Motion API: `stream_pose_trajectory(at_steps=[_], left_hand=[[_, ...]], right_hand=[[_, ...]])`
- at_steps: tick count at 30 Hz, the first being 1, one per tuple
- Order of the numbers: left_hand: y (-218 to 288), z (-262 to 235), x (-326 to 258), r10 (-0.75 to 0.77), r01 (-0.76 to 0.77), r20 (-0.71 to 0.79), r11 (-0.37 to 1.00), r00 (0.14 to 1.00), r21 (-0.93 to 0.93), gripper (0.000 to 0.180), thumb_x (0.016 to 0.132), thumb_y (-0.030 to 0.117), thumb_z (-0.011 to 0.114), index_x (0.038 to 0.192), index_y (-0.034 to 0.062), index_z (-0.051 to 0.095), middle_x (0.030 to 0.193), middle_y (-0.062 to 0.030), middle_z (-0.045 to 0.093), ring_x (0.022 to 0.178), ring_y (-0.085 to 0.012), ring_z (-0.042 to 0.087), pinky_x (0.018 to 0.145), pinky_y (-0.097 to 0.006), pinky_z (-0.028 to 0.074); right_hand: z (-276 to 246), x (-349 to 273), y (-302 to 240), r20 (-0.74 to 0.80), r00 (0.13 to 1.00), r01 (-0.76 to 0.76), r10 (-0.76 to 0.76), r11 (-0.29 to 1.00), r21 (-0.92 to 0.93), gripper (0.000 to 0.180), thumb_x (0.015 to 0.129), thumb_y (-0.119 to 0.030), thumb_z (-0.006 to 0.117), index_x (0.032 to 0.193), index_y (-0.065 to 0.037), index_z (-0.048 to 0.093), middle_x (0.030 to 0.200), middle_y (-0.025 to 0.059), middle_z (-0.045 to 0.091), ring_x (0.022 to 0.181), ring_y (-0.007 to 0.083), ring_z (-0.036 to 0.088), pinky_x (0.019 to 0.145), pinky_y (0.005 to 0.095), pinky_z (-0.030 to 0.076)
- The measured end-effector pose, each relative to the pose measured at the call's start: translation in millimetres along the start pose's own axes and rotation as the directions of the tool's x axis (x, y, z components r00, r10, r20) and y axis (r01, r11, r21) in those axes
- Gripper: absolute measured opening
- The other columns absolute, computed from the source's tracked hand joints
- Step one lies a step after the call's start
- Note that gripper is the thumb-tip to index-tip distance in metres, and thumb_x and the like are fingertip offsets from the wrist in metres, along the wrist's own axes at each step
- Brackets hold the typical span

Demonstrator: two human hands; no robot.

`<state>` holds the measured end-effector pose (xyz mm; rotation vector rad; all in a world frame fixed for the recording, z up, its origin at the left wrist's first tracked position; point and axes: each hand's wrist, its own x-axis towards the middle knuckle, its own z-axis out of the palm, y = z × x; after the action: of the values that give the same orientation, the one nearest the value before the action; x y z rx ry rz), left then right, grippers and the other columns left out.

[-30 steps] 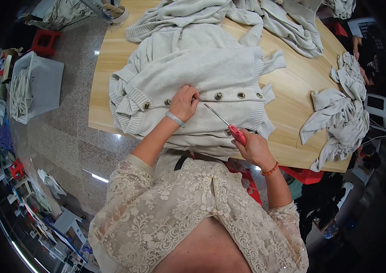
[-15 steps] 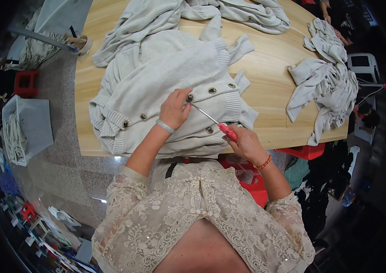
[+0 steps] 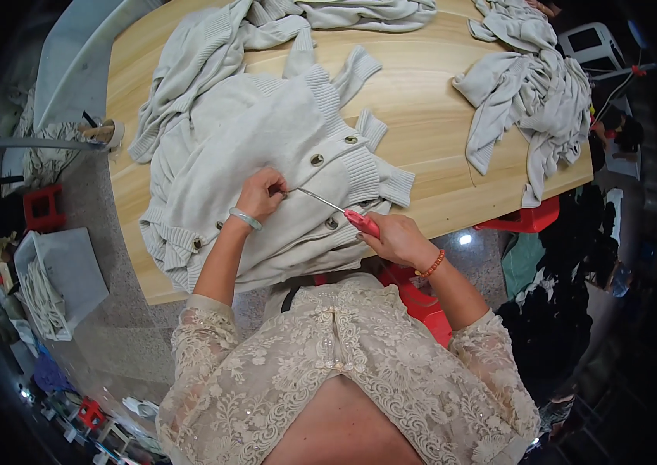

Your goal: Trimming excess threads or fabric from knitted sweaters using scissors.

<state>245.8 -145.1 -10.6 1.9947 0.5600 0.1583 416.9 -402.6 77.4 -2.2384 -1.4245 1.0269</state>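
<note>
A pale grey knitted cardigan (image 3: 227, 124) lies spread on the wooden table, its dark buttons running along the front band. My left hand (image 3: 261, 195) is closed at that band, thumb and fingers pinched at a button (image 3: 285, 195) they partly cover. My right hand (image 3: 403, 239) grips the red handle of a screwdriver (image 3: 362, 223). Its thin metal shaft slants to the left, and the tip meets the button beside my left fingertips. Another button (image 3: 317, 160) shows farther up the band, and one more (image 3: 331, 223) lies below the shaft.
More grey knitwear (image 3: 367, 14) lies along the far side of the table (image 3: 413, 85), with another heap (image 3: 530, 93) at the right. A white bin (image 3: 72, 279) stands on the floor at left. Red stools (image 3: 526, 217) sit under the right edge and near my lap.
The view has shifted, so the table appears turned and moved leftward. Both hands stay at the same button; my left fingers are curled in closer around it. The screwdriver remains in my right hand.
</note>
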Motion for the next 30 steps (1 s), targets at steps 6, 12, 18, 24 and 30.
stream_pose_trajectory(at_steps=[6, 12, 18, 24, 30], left_hand=[[30, 9, 18, 0.047, -0.063, 0.054, 0.942, 0.997, 0.329, 0.014, 0.073, 0.003, 0.065, 0.087, 0.0046, 0.064, 0.085, -0.0117, 0.06, 0.087, -0.0303, 0.059, 0.076, -0.037, 0.048], [31, 49, 69, 0.001, -0.005, 0.02, 0.974, 1.0, 0.226, 0.03, 0.073, 0.009, 0.071, 0.101, 0.0036, 0.062, 0.096, -0.0152, 0.06, 0.092, -0.0331, 0.059, 0.081, -0.039, 0.048], [26, 38, 72, -0.085, 0.065, 0.152, 0.989, 0.985, 0.13, 0.021, 0.067, 0.005, 0.072, 0.082, 0.0029, 0.057, 0.079, -0.0116, 0.058, 0.072, -0.0262, 0.057, 0.069, -0.034, 0.047], [16, 30, 65, -0.019, 0.01, 0.208, 0.999, 0.978, 0.047, 0.018, 0.069, -0.003, 0.07, 0.078, 0.0025, 0.054, 0.08, -0.0038, 0.057, 0.071, -0.0131, 0.052, 0.067, -0.025, 0.044], [8, 33, 65, 0.031, -0.016, 0.123, 0.992, 0.992, -0.124, 0.01, 0.074, 0.001, 0.068, 0.082, 0.0026, 0.062, 0.088, -0.0074, 0.062, 0.075, -0.0188, 0.057, 0.068, -0.028, 0.046]], right_hand=[[3, -17, 23, -0.082, 0.997, -0.011, 0.012, 1.0, 0.006, 0.025, 0.087, -0.03, 0.062, 0.095, -0.007, 0.056, 0.077, 0.0174, 0.063, 0.076, 0.0399, 0.062, 0.068, 0.0494, 0.048], [-14, -21, 29, -0.101, 0.987, -0.124, 0.126, 0.992, 0.032, 0.025, 0.087, -0.031, 0.062, 0.098, -0.008, 0.057, 0.079, 0.0182, 0.064, 0.079, 0.0405, 0.062, 0.071, 0.0492, 0.048], [-23, -20, 35, -0.087, 0.984, -0.151, 0.155, 0.987, 0.048, 0.03, 0.086, -0.034, 0.063, 0.098, -0.007, 0.059, 0.082, 0.0203, 0.065, 0.082, 0.0411, 0.063, 0.073, 0.0498, 0.049], [-22, -5, 29, 0.006, 0.992, -0.125, 0.125, 0.989, 0.079, 0.036, 0.086, -0.037, 0.064, 0.104, -0.006, 0.061, 0.088, 0.0201, 0.066, 0.086, 0.0404, 0.062, 0.075, 0.0483, 0.048], [-15, -14, 43, -0.027, 0.992, -0.119, 0.122, 0.988, 0.101, 0.031, 0.087, -0.034, 0.063, 0.1, -0.006, 0.059, 0.085, 0.0189, 0.065, 0.085, 0.0396, 0.062, 0.074, 0.0471, 0.048]])
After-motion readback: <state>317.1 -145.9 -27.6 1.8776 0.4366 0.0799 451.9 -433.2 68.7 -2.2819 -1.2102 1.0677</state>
